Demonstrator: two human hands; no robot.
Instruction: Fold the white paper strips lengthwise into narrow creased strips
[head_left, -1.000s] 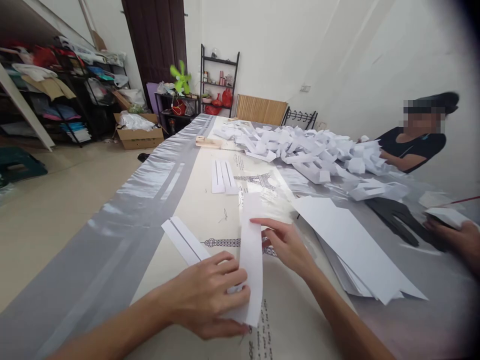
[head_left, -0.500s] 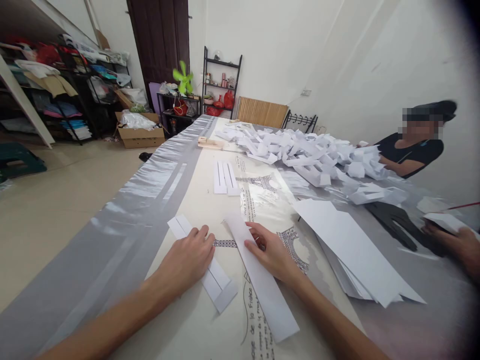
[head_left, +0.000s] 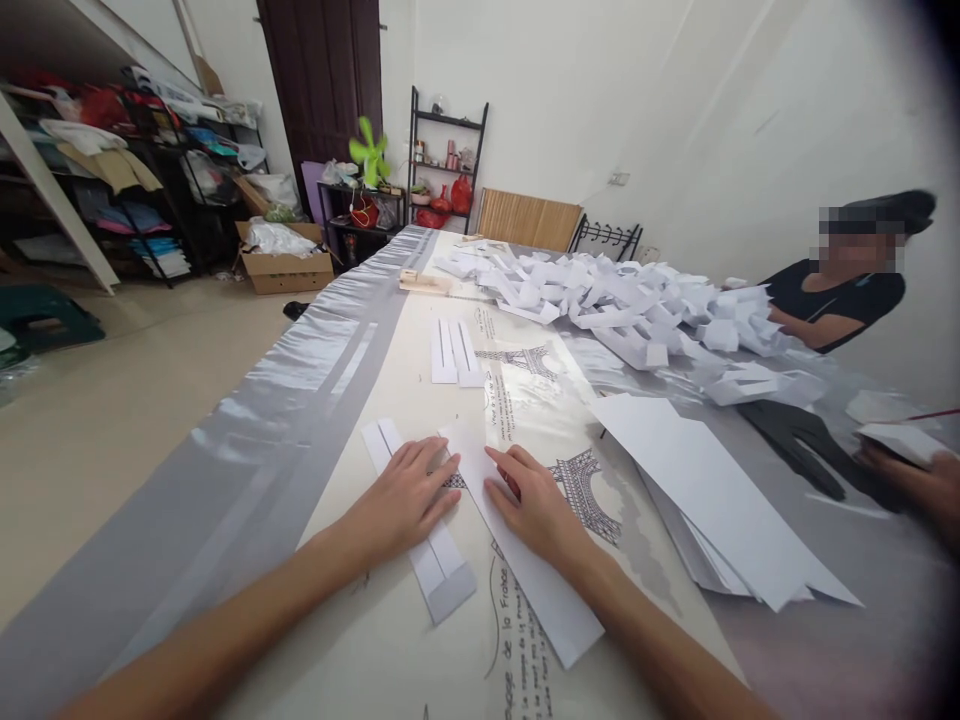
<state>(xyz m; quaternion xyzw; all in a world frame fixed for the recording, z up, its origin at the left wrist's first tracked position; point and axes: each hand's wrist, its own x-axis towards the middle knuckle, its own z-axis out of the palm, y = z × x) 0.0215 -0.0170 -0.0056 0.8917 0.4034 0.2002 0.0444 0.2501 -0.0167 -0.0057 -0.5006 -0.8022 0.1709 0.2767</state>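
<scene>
My left hand (head_left: 409, 495) lies with its fingers spread over a folded white paper strip (head_left: 448, 580) that has a lengthwise seam. The fingertips reach toward a second, plain white paper strip (head_left: 562, 625), which lies slanted on the printed table cover. On that plain strip rests my right hand (head_left: 536, 505), index finger and thumb stretched out along it and apart, the other fingers bent under. Farther up, two folded paper pieces (head_left: 456, 352) lie side by side. A stack of white paper sheets (head_left: 720, 500) sits right of my right forearm.
A large heap of folded white papers (head_left: 600, 295) covers the far right of the table. Beyond a pair of black gloves or dark cloth (head_left: 795, 450), a co-worker (head_left: 847, 295) sits at the right. A wooden block (head_left: 424, 284) stands near the far left edge.
My left hand has opened its fingers and shifted right, toward the plain strip. The folded strip under it has turned slightly. My right hand stays on the plain strip, its index finger straighter.
</scene>
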